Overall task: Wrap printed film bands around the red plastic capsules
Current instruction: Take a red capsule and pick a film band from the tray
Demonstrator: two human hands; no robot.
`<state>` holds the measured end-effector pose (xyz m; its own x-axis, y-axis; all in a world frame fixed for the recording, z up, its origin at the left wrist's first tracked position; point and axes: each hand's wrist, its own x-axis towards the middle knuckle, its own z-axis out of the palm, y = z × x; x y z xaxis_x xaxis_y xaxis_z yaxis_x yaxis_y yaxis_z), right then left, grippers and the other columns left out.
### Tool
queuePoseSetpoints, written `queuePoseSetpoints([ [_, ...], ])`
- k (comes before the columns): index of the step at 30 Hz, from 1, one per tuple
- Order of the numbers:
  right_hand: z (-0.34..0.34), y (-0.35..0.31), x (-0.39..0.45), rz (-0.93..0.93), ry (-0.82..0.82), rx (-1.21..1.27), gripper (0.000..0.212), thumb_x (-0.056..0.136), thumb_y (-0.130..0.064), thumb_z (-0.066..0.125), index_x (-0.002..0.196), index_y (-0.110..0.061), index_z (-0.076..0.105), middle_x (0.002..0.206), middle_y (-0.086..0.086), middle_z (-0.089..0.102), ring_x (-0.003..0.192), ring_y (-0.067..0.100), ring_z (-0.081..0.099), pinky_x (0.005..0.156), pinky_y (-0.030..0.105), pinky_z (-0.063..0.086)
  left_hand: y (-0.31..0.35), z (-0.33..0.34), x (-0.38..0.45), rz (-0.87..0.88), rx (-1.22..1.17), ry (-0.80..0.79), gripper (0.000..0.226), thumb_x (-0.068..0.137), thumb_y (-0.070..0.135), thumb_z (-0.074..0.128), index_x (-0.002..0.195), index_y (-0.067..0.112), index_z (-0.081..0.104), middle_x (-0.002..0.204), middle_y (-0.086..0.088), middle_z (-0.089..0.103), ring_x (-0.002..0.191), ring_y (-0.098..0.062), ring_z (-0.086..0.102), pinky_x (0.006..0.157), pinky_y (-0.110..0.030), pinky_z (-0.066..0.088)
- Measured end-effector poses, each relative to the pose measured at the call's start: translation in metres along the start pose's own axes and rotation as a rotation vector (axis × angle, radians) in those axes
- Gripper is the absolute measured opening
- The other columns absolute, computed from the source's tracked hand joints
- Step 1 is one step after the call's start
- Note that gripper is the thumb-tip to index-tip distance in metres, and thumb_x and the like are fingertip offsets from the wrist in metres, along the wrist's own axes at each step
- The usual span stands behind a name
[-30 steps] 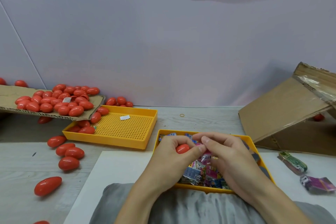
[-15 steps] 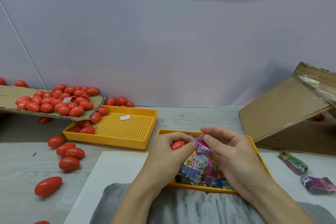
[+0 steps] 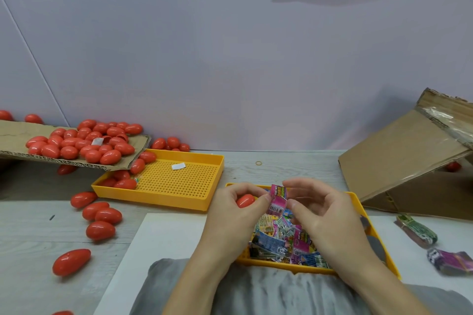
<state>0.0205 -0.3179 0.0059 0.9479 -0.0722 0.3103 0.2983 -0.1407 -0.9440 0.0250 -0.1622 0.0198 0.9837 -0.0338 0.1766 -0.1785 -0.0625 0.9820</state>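
My left hand curls round a red capsule and its fingertips touch the edge of a pink printed film band. My right hand pinches that band between thumb and forefinger, holding it upright above a yellow tray. That tray holds a heap of printed film bands. Many bare red capsules lie on a cardboard sheet at the far left.
A second perforated yellow tray with a few capsules stands left of centre. Loose capsules lie on the table at the left. A tilted cardboard box stands at the right, with two wrapped capsules in front of it.
Both hands rose from the tray; my right hand lifted the pink band out of the heap and brought it upright beside the capsule in my left hand.
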Motion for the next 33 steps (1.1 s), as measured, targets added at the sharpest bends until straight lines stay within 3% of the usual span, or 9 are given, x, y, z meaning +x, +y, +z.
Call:
queuePoseSetpoints([
  [2,0.0009,-0.0014,-0.0013,-0.069,0.012,-0.114,0.041,0.084,0.002,0.070,0.097,-0.036,0.071,0.087,-0.012,0.069,0.082,0.007,0.067,0.066,0.017,0.054,-0.0002,-0.0003,-0.0002,-0.008,0.022,-0.006,0.024,0.086,0.010,0.072,0.065,0.020,0.069,0.050,0.012,0.059,0.042,0.002,0.050,0.045,-0.009,0.038],
  [6,0.0037,-0.0052,-0.0038,-0.134,-0.047,-0.150,0.048,0.081,0.002,0.073,0.101,-0.042,0.070,0.094,-0.012,0.067,0.083,0.013,0.067,0.059,0.030,0.058,-0.0015,0.0002,-0.0007,-0.026,0.072,-0.033,0.023,0.086,0.010,0.071,0.065,0.021,0.071,0.059,0.010,0.065,0.044,0.001,0.053,0.045,-0.010,0.038],
  [11,0.0022,-0.0056,-0.0037,-0.167,-0.019,-0.270,0.038,0.081,0.001,0.066,0.087,-0.036,0.074,0.086,-0.018,0.071,0.083,0.004,0.067,0.065,0.017,0.053,-0.0022,0.0007,-0.0015,-0.026,0.127,-0.088,0.016,0.087,0.016,0.071,0.072,0.020,0.073,0.058,0.015,0.063,0.047,0.003,0.054,0.048,-0.008,0.039],
  [15,0.0028,-0.0016,-0.0022,-0.099,0.003,-0.157,0.027,0.083,-0.006,0.072,0.088,-0.032,0.071,0.080,-0.007,0.072,0.074,0.010,0.069,0.064,0.022,0.056,-0.0042,-0.0011,-0.0005,0.001,0.096,-0.059,0.009,0.087,0.017,0.073,0.079,0.020,0.074,0.056,0.018,0.061,0.047,0.003,0.054,0.047,-0.008,0.039],
  [17,0.0036,0.0005,-0.0014,-0.068,0.041,-0.084,0.031,0.082,-0.006,0.074,0.091,-0.035,0.067,0.077,-0.004,0.068,0.064,0.010,0.067,0.056,0.022,0.054,-0.0031,-0.0019,-0.0008,0.013,0.061,-0.082,0.005,0.085,0.023,0.077,0.083,0.020,0.074,0.054,0.017,0.059,0.045,0.003,0.052,0.047,-0.008,0.039],
  [20,0.0036,0.0008,-0.0010,-0.060,0.064,-0.057,0.039,0.082,0.000,0.073,0.092,-0.036,0.062,0.074,-0.006,0.064,0.055,0.009,0.062,0.050,0.021,0.050,-0.0044,-0.0007,-0.0019,0.036,0.109,-0.134,0.015,0.078,0.034,0.082,0.084,0.022,0.074,0.052,0.020,0.056,0.046,0.004,0.048,0.047,-0.009,0.038],
  [23,0.0043,-0.0003,-0.0017,-0.083,0.058,-0.084,0.041,0.081,0.001,0.071,0.090,-0.037,0.062,0.075,-0.005,0.064,0.056,0.014,0.064,0.050,0.026,0.053,-0.0061,-0.0005,-0.0008,0.041,0.157,-0.106,0.007,0.083,0.024,0.078,0.082,0.021,0.072,0.051,0.021,0.056,0.046,0.005,0.049,0.047,-0.008,0.038],
  [27,0.0038,0.0012,-0.0015,-0.112,0.065,-0.158,0.041,0.078,0.002,0.070,0.090,-0.036,0.061,0.074,-0.008,0.064,0.055,0.010,0.061,0.049,0.022,0.050,-0.0071,-0.0017,0.0004,-0.013,0.087,-0.079,0.011,0.085,0.017,0.075,0.077,0.019,0.069,0.050,0.016,0.053,0.044,0.000,0.047,0.048,-0.016,0.040],
  [33,0.0036,0.0010,-0.0017,-0.162,0.058,-0.332,0.039,0.077,-0.003,0.071,0.091,-0.038,0.062,0.079,-0.013,0.063,0.064,0.011,0.062,0.053,0.021,0.049,-0.0036,-0.0051,-0.0019,-0.079,-0.097,-0.201,0.012,0.092,0.010,0.064,0.080,0.007,0.064,0.050,0.004,0.043,0.041,-0.008,0.035,0.043,-0.023,0.037],
])
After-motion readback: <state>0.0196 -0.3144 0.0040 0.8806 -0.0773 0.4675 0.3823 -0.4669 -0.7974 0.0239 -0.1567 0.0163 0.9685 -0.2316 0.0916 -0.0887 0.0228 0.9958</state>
